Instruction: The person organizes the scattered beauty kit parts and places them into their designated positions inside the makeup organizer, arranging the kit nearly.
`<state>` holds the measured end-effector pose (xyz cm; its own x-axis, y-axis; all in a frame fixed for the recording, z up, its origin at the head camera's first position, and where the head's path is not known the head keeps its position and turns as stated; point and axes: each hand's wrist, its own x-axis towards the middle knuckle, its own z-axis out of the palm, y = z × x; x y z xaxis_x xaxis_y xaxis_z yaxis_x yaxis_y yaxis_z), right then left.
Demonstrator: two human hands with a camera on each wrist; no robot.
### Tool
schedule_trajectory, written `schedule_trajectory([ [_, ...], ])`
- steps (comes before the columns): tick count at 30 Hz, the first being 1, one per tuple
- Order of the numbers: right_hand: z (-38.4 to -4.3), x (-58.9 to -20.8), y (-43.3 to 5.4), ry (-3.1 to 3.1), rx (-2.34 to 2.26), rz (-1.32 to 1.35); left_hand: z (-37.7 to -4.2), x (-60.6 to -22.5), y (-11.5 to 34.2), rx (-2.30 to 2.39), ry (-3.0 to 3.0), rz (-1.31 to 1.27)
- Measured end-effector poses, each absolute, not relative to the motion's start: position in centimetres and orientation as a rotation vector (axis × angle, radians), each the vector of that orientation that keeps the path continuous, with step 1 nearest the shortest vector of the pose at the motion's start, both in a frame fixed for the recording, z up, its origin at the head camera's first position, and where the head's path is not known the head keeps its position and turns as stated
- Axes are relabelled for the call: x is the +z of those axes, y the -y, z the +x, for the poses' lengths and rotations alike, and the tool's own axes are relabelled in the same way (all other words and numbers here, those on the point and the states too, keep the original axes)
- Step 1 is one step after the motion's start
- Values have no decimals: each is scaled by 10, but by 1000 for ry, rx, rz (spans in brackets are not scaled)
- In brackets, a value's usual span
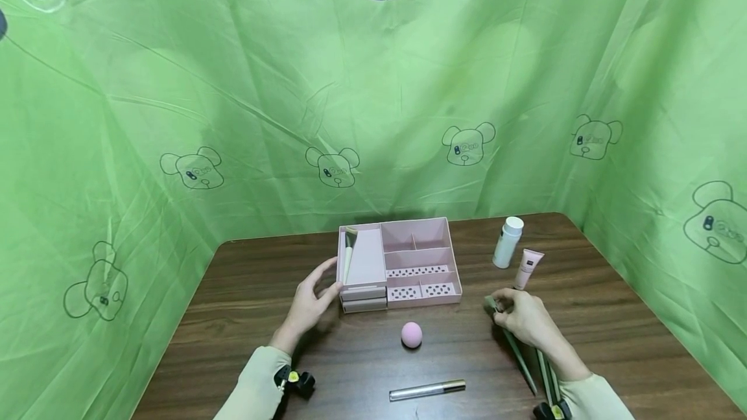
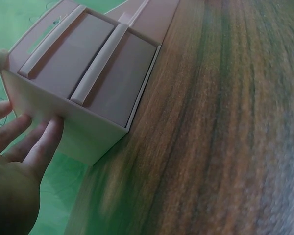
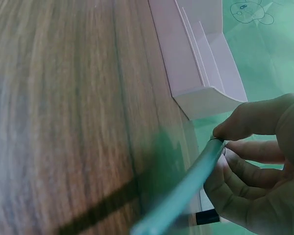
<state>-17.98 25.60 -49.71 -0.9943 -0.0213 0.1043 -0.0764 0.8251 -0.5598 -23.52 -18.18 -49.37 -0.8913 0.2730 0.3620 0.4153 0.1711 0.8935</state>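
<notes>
My right hand (image 1: 522,318) pinches a slim green makeup brush (image 1: 518,358) between thumb and fingers, over the right side of the table. In the right wrist view the brush handle (image 3: 183,188) slants down and left from the fingertips. My left hand (image 1: 310,300) touches the left side of a pink desk organizer (image 1: 362,255), its fingers spread along the side wall (image 2: 83,129). Two small drawers (image 1: 364,304) form the organizer's front left. A pale-handled brush (image 1: 348,258) lies in its narrow left slot. More green sticks (image 1: 547,374) lie partly hidden under my right wrist.
A pink ball (image 1: 411,335) sits in front of the organizer, with a silver tube (image 1: 427,390) nearer the front. Beyond my right hand stand a white-capped bottle (image 1: 508,242) and a pink squeeze tube (image 1: 528,268). Green cloth (image 1: 373,83) surrounds the table's back and sides.
</notes>
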Motion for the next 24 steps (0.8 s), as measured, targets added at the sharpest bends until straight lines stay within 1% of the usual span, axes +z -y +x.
schedule_trajectory([
  [13, -186, -490, -247, 2923, 916, -21, -235, -493, 182, -1826, 2314, -673],
  [24, -196, -484, -237, 2798, 999, 149, -235, -494, 182, -1836, 2310, -666],
])
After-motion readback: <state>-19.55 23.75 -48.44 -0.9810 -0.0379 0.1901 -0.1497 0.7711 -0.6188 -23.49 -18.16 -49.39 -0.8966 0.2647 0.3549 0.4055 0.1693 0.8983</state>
